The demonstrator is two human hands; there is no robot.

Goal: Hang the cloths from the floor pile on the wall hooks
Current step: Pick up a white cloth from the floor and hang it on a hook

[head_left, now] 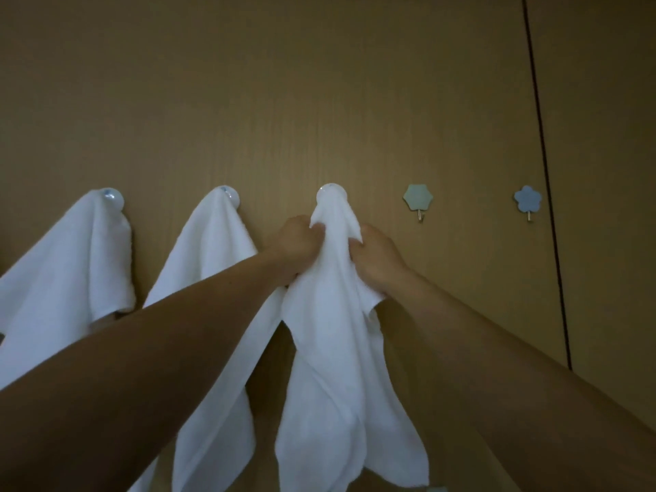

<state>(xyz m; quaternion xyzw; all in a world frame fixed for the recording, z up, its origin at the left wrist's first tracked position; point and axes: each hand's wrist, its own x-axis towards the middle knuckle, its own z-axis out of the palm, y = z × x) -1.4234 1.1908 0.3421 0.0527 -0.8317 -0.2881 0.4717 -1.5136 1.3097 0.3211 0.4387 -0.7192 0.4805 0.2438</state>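
Hands are both up at the far wall [319, 83], closed on the same thing; my left hand [298, 243] pinches a fold on the left side of the third cloth [330, 314], my right hand [376, 257] grips its right edge a little lower, and the two sit close together just under the third hook [331, 191]; the top of the cloth is gathered to a peak that lies over that hook, touching it, though I cannot tell whether it is truly caught or only draped against it; from there the cloth's long axis runs straight down between my forearms, its loose corners hanging low and near; so the hook lies directly above my fingers, and neither hand is clearly the closer to it, the left perhaps a shade higher; I judge the coming move to be a small downward tug to seat the peak, then letting go with both hands; to the left the first cloth [71, 261] hangs from the first hook [113, 197] and the second cloth [213, 250] from the second hook [229, 194]; to the right the green hook [418, 197] and the blue hook [528, 198] stand bare, the green one nearer my right hand; the floor pile is out of view.
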